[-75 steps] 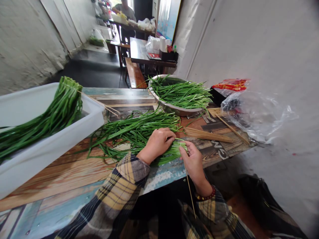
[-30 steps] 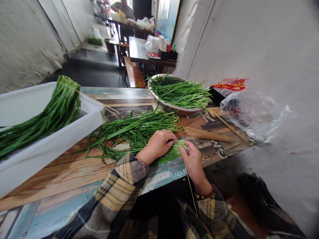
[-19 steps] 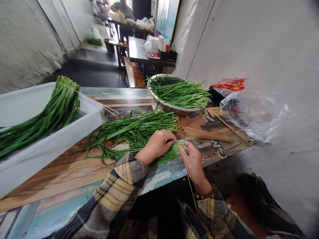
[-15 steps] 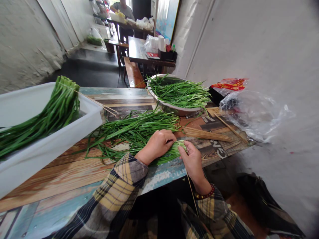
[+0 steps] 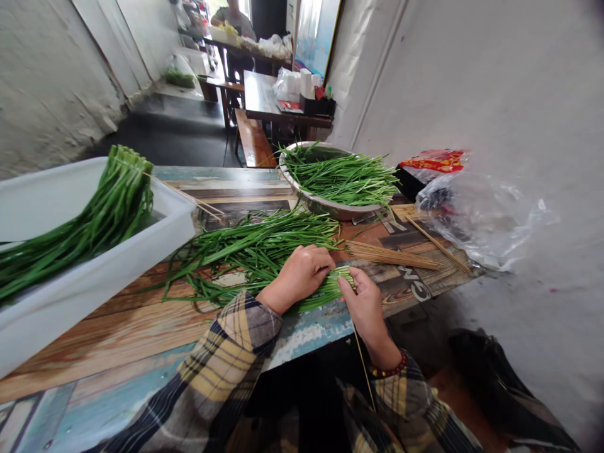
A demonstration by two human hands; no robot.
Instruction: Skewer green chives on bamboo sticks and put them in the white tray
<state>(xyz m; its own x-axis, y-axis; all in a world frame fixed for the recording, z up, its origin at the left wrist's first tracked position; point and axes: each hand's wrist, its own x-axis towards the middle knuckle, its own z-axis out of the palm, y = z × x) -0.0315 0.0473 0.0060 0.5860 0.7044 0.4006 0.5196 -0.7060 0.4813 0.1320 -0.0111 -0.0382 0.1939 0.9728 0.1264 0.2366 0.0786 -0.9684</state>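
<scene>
My left hand (image 5: 304, 274) is closed over a row of garlic chives (image 5: 330, 290) at the table's front edge, its fingertips close to the pale cut ends. My right hand (image 5: 365, 308) pinches those ends between thumb and fingers. A thin bamboo skewer (image 5: 363, 365) runs from beneath the right hand down past the wrist; its upper tip is hidden, so I cannot tell how far it enters the stems. Behind my left hand lies a loose pile of chives (image 5: 264, 242). Several bare skewers (image 5: 391, 254) lie bunched to the right of that pile.
At left, a white plastic tub (image 5: 89, 277) holds skewered chives (image 5: 125, 189). A metal bowl (image 5: 318, 204) heaped with chives stands at the back. Crumpled clear plastic (image 5: 481, 214) and a red packet (image 5: 436, 160) lie by the right wall. A person (image 5: 234, 22) is at the far table.
</scene>
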